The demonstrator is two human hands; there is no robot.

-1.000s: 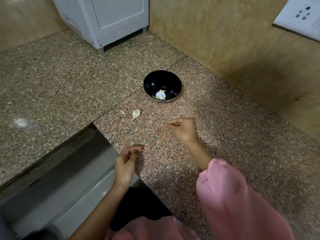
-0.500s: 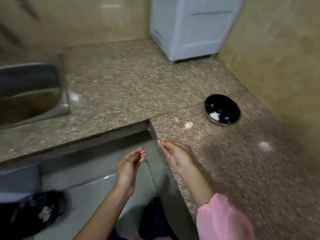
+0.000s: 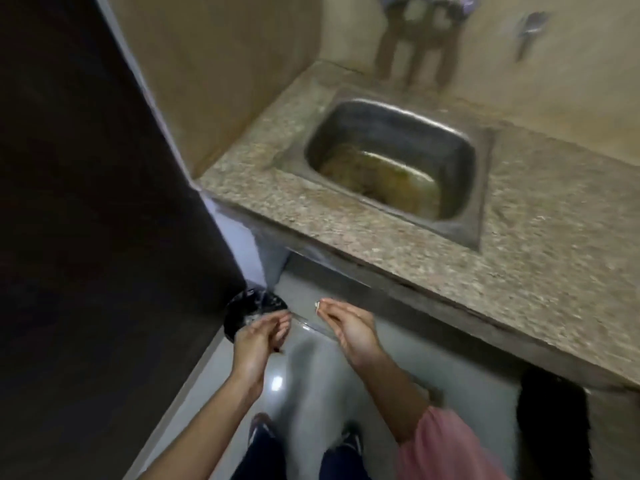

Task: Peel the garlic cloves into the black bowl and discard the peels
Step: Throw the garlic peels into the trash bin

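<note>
Dim, yellowish light with heavy motion blur throughout; a small glare spot on the floor [image 3: 304,362], wall [image 3: 86,202] at left in deep shadow, edges bent by the wide angle

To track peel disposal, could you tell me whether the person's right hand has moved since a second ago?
Yes. The right hand has come off the speckled granite countertop, out past its front edge.

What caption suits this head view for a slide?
Beside the steel sink, left hand hovers over a black-lined bin while right hand pinches a pale peel scrap.
</note>
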